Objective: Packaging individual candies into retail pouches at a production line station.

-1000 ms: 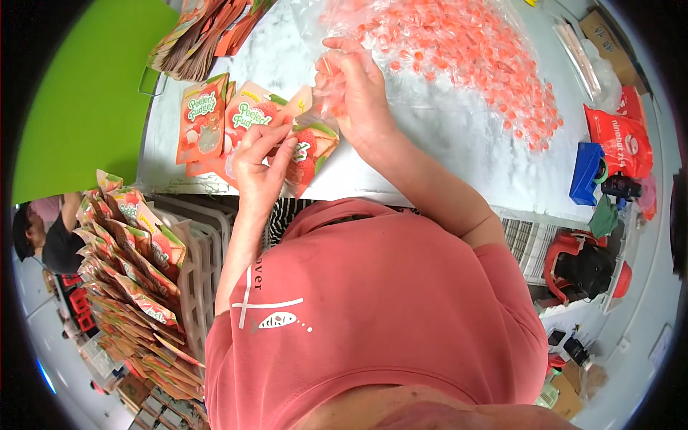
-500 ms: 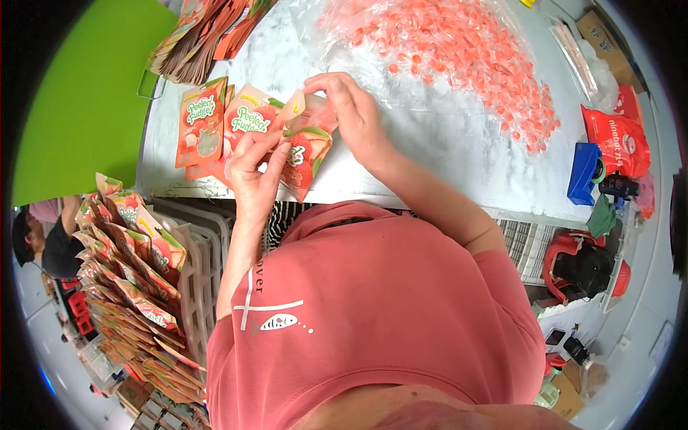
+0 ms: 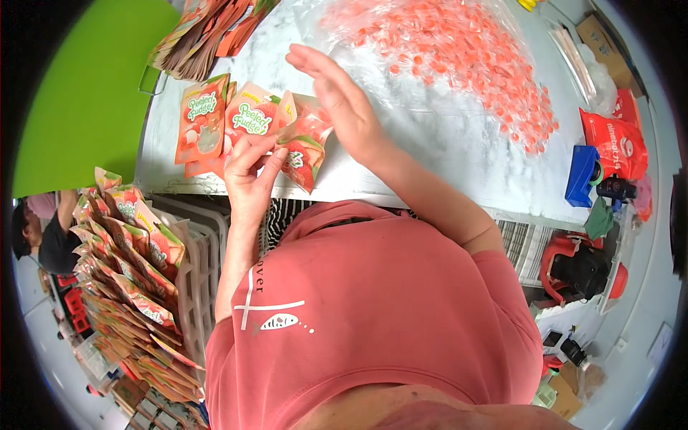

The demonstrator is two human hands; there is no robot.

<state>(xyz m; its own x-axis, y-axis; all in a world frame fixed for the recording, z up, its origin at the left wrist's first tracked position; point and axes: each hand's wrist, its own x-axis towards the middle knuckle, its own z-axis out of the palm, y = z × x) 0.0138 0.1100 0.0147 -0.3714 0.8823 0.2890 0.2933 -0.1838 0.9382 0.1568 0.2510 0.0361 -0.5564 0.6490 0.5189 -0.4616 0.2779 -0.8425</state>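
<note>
My left hand point(image 3: 251, 166) pinches the edge of an opened candy pouch point(image 3: 302, 163), red with a fruit picture and green lettering, held tilted over the table's near edge. The pouch's mouth gapes, and pinkish wrapped pieces show in it. My right hand point(image 3: 351, 113) is raised just beside and above that mouth, fingers stretched out, nothing visible in it. Left of my hands lie more pouches of the same kind, one flat pouch point(image 3: 202, 118) and another pouch point(image 3: 251, 115) partly behind my left hand. Beyond my right hand spreads a heap of small wrapped red candies point(image 3: 459, 57) on clear plastic.
A stack of flat pouches point(image 3: 204, 43) lies at the table's far left. Filled pouches point(image 3: 140, 265) crowd a white crate point(image 3: 201, 269) at my left. A blue tape dispenser point(image 3: 582, 175) and a red bag point(image 3: 618, 143) sit at the right. A person point(image 3: 54, 236) is at far left.
My right hand has lifted away from the pouch's mouth, and its fingers have straightened. My left hand keeps its pinch on the pouch, which has shifted slightly.
</note>
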